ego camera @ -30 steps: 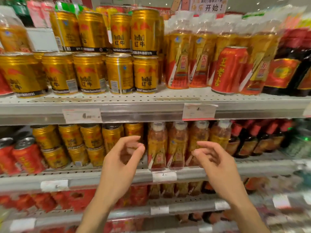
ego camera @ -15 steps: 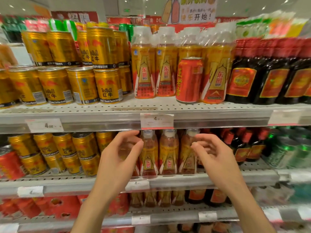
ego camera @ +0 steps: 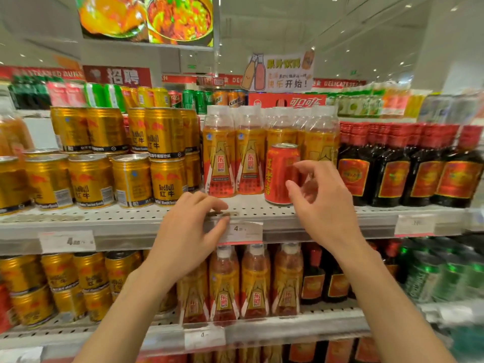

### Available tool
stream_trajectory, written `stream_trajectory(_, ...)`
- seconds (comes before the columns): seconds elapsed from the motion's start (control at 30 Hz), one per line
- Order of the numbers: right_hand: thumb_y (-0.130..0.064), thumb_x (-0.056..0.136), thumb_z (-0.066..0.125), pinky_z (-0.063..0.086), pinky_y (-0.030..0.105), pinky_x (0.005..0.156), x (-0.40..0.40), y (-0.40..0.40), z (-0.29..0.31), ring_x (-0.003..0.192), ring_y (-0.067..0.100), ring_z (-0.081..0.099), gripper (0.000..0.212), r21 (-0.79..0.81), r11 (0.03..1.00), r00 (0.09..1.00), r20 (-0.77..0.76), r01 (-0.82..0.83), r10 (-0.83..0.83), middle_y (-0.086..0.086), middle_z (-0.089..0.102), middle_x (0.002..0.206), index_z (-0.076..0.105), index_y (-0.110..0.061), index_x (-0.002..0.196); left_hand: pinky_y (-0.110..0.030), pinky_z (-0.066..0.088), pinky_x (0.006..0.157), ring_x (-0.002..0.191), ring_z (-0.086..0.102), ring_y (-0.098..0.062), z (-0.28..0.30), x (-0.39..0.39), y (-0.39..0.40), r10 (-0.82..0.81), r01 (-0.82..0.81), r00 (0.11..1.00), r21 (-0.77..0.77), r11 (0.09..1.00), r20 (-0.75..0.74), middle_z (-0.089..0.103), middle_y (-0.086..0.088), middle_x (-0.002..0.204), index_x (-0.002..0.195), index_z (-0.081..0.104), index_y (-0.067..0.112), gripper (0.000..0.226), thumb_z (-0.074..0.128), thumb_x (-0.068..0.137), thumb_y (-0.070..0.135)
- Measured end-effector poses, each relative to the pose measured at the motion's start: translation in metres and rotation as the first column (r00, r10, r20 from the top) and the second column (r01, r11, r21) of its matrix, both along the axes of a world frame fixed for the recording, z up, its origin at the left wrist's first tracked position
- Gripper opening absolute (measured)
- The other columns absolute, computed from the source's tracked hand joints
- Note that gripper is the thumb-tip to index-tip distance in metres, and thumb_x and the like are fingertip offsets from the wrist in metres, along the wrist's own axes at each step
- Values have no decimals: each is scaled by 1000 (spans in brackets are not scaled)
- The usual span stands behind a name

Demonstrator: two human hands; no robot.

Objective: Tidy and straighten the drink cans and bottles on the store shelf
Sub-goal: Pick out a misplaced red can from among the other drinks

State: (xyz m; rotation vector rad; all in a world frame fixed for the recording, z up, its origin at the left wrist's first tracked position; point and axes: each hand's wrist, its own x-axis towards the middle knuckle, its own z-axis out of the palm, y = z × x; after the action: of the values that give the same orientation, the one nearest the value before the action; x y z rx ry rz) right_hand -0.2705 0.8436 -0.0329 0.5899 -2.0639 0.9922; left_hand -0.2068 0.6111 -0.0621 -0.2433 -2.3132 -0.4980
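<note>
A lone red can (ego camera: 278,174) stands upright on the upper shelf (ego camera: 262,206), in front of a row of orange-labelled bottles (ego camera: 235,158). My right hand (ego camera: 323,203) is raised just right of the can, fingers spread and curled, close to it but not gripping it. My left hand (ego camera: 188,237) hovers at the shelf's front edge beside a price tag (ego camera: 242,230), fingers apart and holding nothing. Gold cans (ego camera: 125,158) are stacked in two tiers to the left. Dark bottles with red caps (ego camera: 408,166) line the right.
The lower shelf (ego camera: 262,328) carries more gold cans (ego camera: 78,281), orange bottles (ego camera: 255,281), dark bottles and green bottles (ego camera: 445,276). Above the top row stand mixed cans and a red carton (ego camera: 288,100). Paper signs hang from the ceiling.
Both hands have risen from in front of the lower shelf to the upper shelf's edge. The view has tilted upward and shifted right, and the right hand now sits beside the red can.
</note>
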Motion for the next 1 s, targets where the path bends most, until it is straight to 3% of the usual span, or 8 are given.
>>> stream_trajectory(0.07, -31, 95, 66, 60, 36, 70, -13, -5, 10, 74, 9, 63, 39, 80, 995, 998, -50, 51, -47, -4, 49, 122, 54, -22, 131, -28, 43, 81, 97, 53, -10, 3, -5, 0, 0, 1, 1000, -21, 1000, 24, 64, 14, 98, 97, 72, 27, 14, 67, 92, 38)
stream_trajectory(0.23, -38, 96, 61, 60, 42, 72, -32, -11, 25, 76, 21, 65, 47, 215, 969, 993, -44, 119, -112, 0, 42, 132, 48, -24, 139, -13, 35, 77, 96, 53, -7, 2, -9, -4, -10, 10, 999, 11, 1000, 36, 64, 17, 96, 92, 72, 31, 13, 66, 90, 43)
stream_trajectory(0.33, -39, 94, 64, 58, 40, 75, -33, -12, 28, 77, 23, 65, 42, 187, 979, 997, -16, 83, -82, -1, 44, 131, 50, -24, 132, -20, 42, 80, 97, 54, -8, -2, -10, -5, -38, 36, 999, 63, 997, 34, 64, 19, 96, 92, 72, 33, 12, 66, 90, 43)
stream_trajectory(0.57, -56, 83, 72, 51, 37, 69, -21, -7, 37, 78, 16, 61, 49, 90, 996, 996, 89, -7, -1, -6, 61, 97, 42, -25, 105, -22, 41, 81, 98, 53, -6, -6, -10, -4, -46, 42, 998, 115, 992, 31, 64, 21, 96, 93, 72, 33, 8, 67, 91, 40)
stream_trajectory(0.67, -60, 81, 73, 49, 33, 68, -16, -4, 39, 76, 12, 60, 50, 74, 997, 995, 102, 9, -17, -8, 63, 91, 44, -24, 98, -29, 46, 82, 96, 54, -7, -9, -11, -3, -24, 24, 1000, 124, 992, -2, 65, 20, 96, 97, 72, 31, 18, 65, 91, 47)
stream_trajectory(0.77, -61, 82, 71, 51, 33, 68, -10, 0, 33, 77, 13, 64, 45, -64, 998, 983, 179, -26, 37, -8, 63, 91, 45, -26, 94, -35, 50, 83, 96, 55, -4, -8, -8, 1, -30, 33, 999, 148, 988, -18, 64, 22, 97, 106, 68, 34, 35, 56, 87, 60)
stream_trajectory(0.87, -64, 82, 70, 60, 45, 70, -3, 0, 24, 85, 26, 70, 42, -235, 966, 950, 262, -106, 168, -2, 66, 95, 45, -31, 88, -34, 51, 89, 103, 55, 4, -5, -6, 7, -62, 57, 998, 182, 982, 20, 60, 28, 103, 122, 58, 44, 45, 55, 84, 69)
stream_trajectory(1.0, -50, 87, 73, 56, 21, 54, 14, -6, 18, 81, 28, 73, 37, -423, 881, 885, 301, -210, 355, 13, 69, 104, 47, -24, 88, -18, 42, 93, 114, 52, 10, -1, -1, 20, -180, 152, 981, 283, 947, 76, 56, 33, 119, 136, 45, 48, 59, 65, 83, 66)
